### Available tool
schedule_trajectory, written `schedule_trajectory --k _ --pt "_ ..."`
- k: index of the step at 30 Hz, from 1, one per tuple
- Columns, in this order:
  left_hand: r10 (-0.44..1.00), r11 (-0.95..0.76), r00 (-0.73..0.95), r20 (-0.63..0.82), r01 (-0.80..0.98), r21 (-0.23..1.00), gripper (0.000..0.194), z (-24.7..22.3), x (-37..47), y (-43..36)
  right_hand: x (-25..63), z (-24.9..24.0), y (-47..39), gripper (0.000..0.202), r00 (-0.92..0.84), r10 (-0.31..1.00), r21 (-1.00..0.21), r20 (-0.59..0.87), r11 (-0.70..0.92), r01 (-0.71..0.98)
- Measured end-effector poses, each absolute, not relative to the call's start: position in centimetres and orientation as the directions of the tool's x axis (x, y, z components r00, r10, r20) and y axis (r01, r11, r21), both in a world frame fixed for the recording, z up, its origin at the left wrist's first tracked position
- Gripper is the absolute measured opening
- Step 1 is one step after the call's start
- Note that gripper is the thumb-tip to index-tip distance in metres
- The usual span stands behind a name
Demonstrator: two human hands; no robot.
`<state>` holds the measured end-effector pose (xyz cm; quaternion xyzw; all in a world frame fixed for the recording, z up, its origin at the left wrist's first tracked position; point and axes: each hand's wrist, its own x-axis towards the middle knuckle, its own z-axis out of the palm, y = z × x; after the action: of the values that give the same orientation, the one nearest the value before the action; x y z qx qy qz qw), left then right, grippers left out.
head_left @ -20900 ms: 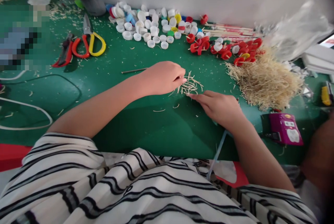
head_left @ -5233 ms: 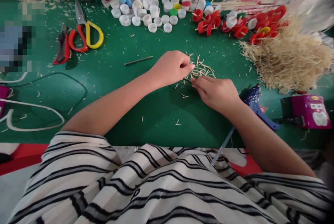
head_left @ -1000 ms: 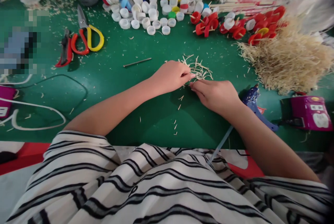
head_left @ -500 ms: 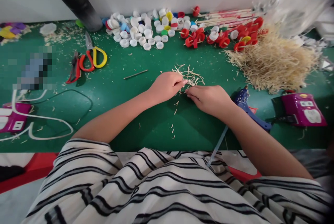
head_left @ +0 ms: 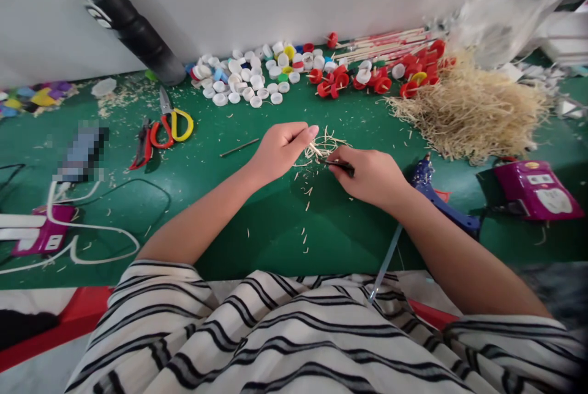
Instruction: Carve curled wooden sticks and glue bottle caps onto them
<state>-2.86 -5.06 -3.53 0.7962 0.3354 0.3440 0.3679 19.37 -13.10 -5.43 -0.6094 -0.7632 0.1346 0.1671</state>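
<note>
My left hand (head_left: 282, 152) is closed in a pinch, thumb upward, on a short pale thin stick (head_left: 315, 149) that points down toward my right hand. In my closed right hand (head_left: 367, 173) is a small dark tool (head_left: 340, 166), its tip turned left toward the stick; most of it is hidden by my fingers, and I cannot tell its kind. Behind and between the hands, a loose tangle of pale straw-like strands (head_left: 331, 140) lies on the green tabletop (head_left: 257, 216). Small shavings are scattered below it.
Bottle caps (head_left: 239, 78), red caps on sticks (head_left: 340, 78) and a straw heap (head_left: 478, 106) line the back. Scissors (head_left: 172, 127), red-handled pliers (head_left: 144, 146) and a phone (head_left: 82, 152) lie left. A blue glue gun (head_left: 427, 179) and purple power socket (head_left: 537, 189) are right.
The dark tool now shows in my right hand, and the pale stick shows in my left. My left hand has tilted, thumb up, slightly leftward. The camera view has shifted a little.
</note>
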Motion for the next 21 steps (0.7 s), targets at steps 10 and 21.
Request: schedule_trajectory --k 10,21 --pt "0.779 -0.471 0.562 0.279 0.231 0.851 0.073 -3.8 -2.46 -5.53 19.11 -4.56 -13.12 0.025 -0.119 0.985 -0.877 0.126 0.167 0.451" --pt "0.753 -0.523 0.578 0.315 0.235 0.819 0.054 -3.96 -2.63 -5.51 18.82 -4.9 -13.3 0.05 -0.151 0.98 -0.964 0.132 0.163 0.211"
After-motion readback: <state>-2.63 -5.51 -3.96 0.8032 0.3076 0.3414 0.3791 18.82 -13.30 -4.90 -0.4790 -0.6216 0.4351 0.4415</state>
